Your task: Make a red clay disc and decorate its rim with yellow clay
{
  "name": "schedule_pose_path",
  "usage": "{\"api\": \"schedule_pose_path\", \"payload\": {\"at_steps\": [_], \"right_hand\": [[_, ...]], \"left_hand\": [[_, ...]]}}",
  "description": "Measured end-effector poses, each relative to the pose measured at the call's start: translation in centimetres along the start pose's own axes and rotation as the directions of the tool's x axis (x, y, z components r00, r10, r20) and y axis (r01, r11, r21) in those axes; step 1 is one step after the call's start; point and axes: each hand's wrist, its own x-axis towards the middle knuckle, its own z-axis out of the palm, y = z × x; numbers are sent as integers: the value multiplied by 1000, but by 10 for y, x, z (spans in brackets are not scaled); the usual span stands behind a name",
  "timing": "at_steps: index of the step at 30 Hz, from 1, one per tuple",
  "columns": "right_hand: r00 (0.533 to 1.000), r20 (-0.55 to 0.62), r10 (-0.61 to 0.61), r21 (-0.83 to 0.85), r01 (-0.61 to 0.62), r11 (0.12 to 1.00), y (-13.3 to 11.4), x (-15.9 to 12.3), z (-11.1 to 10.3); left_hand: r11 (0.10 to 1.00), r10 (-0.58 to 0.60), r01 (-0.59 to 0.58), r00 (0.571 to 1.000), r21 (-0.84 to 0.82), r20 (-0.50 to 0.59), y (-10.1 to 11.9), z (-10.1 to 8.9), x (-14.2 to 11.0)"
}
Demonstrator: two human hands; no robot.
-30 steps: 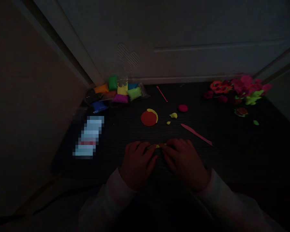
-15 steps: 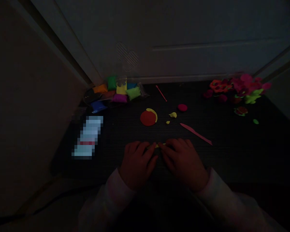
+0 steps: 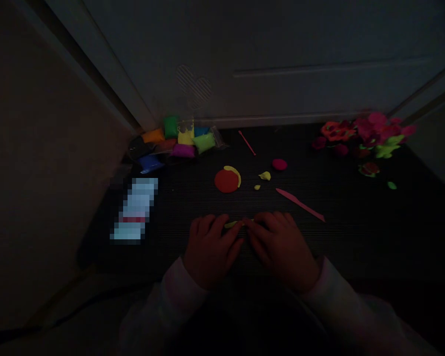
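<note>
A thin strip of yellow modelling clay (image 3: 232, 225) lies on the dark table under the fingertips of both hands. My left hand (image 3: 209, 253), fingers curled, grips the strip's left part near the middle. From the other side, my right hand (image 3: 283, 248) has bent fingers on its right part, covering some of it. Just beyond the hands lies a flat red clay disc (image 3: 226, 181), with a yellow clay strip (image 3: 235, 174) curved along its upper right edge. A larger yellow clay scrap (image 3: 266, 176) and a smaller yellow bit (image 3: 257, 187) sit to its right.
A pink clay knife (image 3: 300, 204) lies beyond my right hand, near a magenta clay oval (image 3: 279, 164). Further back is a thin pink stick tool (image 3: 246, 143). Bagged clay (image 3: 183, 150) and a blurred lit phone (image 3: 135, 210) are left; clay flowers (image 3: 378, 131) are back right.
My left fingers have shifted slightly on the yellow strip, so more of its left end shows. My right hand stays nearly in place. The view has drifted a little.
</note>
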Motion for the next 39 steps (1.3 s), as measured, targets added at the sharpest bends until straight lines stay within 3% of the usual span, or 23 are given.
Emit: {"api": "schedule_pose_path", "payload": {"at_steps": [7,15,22,39], "right_hand": [[992,-114,49,92,-39,995,8,-4,1],[997,-78,-1,81,7,997,11,-8,1],[998,-53,23,138,-16,990,12,5,-1],[996,-47,72,236,-59,970,12,14,2]], "left_hand": [[998,0,-1,1000,-70,-11,-2,-2,-1],[996,21,-21,1000,-85,-2,-2,0,-1],[968,-126,120,992,-220,-16,-7,1,7],[948,-179,170,984,-269,-8,-8,5,13]]}}
